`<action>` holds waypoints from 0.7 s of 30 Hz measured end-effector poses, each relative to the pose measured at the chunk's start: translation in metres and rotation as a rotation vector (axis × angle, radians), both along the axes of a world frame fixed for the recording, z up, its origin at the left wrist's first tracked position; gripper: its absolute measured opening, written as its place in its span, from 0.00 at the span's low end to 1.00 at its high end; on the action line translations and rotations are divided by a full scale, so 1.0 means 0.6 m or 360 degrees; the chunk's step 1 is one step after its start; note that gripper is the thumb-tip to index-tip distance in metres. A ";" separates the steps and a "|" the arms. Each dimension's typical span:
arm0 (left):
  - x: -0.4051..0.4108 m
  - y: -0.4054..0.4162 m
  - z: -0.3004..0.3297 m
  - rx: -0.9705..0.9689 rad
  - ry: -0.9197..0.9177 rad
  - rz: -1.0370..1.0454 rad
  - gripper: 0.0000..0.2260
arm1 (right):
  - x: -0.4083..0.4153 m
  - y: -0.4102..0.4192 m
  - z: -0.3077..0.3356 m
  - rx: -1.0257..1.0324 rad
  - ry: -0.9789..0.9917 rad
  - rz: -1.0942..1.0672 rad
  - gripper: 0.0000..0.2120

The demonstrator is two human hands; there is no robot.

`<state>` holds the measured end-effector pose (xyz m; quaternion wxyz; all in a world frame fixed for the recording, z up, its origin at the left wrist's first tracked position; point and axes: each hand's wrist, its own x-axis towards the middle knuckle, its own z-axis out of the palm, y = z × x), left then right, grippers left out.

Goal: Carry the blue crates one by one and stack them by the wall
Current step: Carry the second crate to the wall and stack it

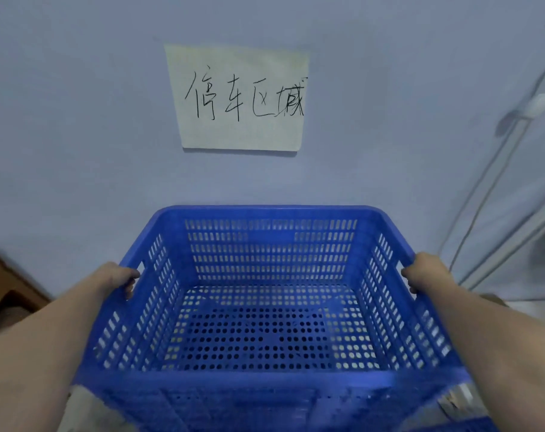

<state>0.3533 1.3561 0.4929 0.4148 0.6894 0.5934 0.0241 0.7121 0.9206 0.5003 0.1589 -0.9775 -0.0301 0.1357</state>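
- Crate [265, 307], blue and perforated, is held up close to the wall [78, 120], below a handwritten paper sign [240, 98].
- Left hand [117, 275] and right hand [427, 272] each grip a side handle, fingers curled through.
- Risk, as I judge it: lowering unevenly could leave it seated crooked on whatever lies below, hidden here.

Both hands, left hand [117, 277] and right hand [427, 272], are gripping the side rims of a blue crate [269, 307], facing a wall [78, 120] bearing a paper sign [240, 98].

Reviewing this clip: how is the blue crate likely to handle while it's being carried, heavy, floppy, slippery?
The blue crate is probably light: it is empty and perforated throughout. It likely stays stiff, since its rim looks straight between the left hand and right hand. Slipping seems unlikely, with fingers hooked at the side handle openings.
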 end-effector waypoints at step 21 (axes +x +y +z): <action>0.013 0.024 -0.425 -0.0586 0.0336 0.0437 0.09 | 0.042 0.037 -0.439 0.0237 0.0770 -0.0671 0.13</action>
